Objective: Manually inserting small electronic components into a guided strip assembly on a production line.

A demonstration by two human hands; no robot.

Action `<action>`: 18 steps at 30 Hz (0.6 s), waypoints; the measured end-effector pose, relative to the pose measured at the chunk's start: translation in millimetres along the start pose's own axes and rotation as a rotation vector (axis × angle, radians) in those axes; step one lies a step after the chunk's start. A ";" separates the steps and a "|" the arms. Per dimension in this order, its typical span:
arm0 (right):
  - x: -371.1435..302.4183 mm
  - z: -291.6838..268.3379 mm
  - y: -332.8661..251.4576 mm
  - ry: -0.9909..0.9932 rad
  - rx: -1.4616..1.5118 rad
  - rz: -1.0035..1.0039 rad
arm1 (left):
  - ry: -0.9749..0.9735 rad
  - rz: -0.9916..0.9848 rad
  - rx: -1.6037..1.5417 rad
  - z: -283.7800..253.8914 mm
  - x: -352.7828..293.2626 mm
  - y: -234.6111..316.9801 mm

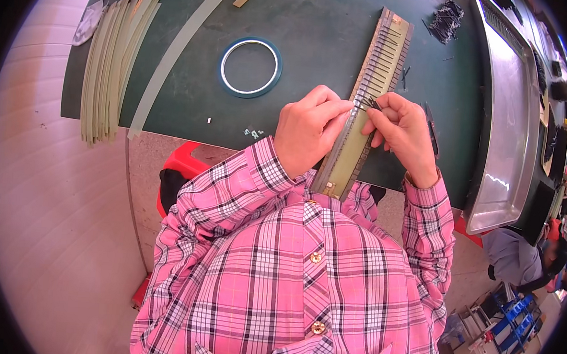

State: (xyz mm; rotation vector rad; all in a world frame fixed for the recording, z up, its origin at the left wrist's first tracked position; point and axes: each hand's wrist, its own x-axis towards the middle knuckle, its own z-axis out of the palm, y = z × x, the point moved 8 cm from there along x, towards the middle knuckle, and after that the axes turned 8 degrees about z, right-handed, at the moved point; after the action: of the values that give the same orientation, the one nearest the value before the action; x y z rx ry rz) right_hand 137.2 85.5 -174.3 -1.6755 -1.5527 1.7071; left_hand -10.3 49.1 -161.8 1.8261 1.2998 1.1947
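Note:
A long, narrow board [346, 158] with dark notched edges and a yellow-green surface lies aslant, its near end against my shirt. Thin black pieces [383, 53] lie crosswise in a row along its far half. At the board's left edge, my left hand [307, 130] has thumb and forefinger pinched together; whatever is between them is too small to make out. Over the board's right side, my right hand [404, 134] pinches a few thin black pieces [373, 104] between thumb and fingers. The two sets of fingertips are close together.
A roll of blue-green tape [248, 94] lies left of the board. Farther left are stacked pale-green strips [108, 69] and a single strip [177, 52]. Black pieces form a pile [446, 21] at the back right. A metal tray [510, 126] flanks the right; another person [515, 256] sits beyond.

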 end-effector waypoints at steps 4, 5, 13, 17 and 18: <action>0.1 1.0 -0.5 0.023 -0.004 0.007 | -0.002 0.048 0.057 0.0 -1.1 2.1; 0.2 1.2 -0.3 0.030 -0.005 0.010 | -0.008 0.081 0.097 0.5 -1.6 4.5; 2.8 7.1 3.5 -0.010 0.016 0.036 | -0.118 0.262 0.382 9.1 -6.4 18.2; -7.5 -1.2 5.3 0.010 0.033 0.074 | -0.119 0.231 0.333 6.9 -7.3 15.8; -10.7 -1.4 5.6 0.009 0.032 0.074 | -0.101 0.196 0.268 4.4 -6.7 13.7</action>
State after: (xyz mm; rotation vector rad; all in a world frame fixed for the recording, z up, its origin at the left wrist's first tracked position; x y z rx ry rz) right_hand 144.0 75.5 -172.8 -1.7426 -1.4694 1.7485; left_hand -1.6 38.1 -154.2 2.2206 1.2971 1.0494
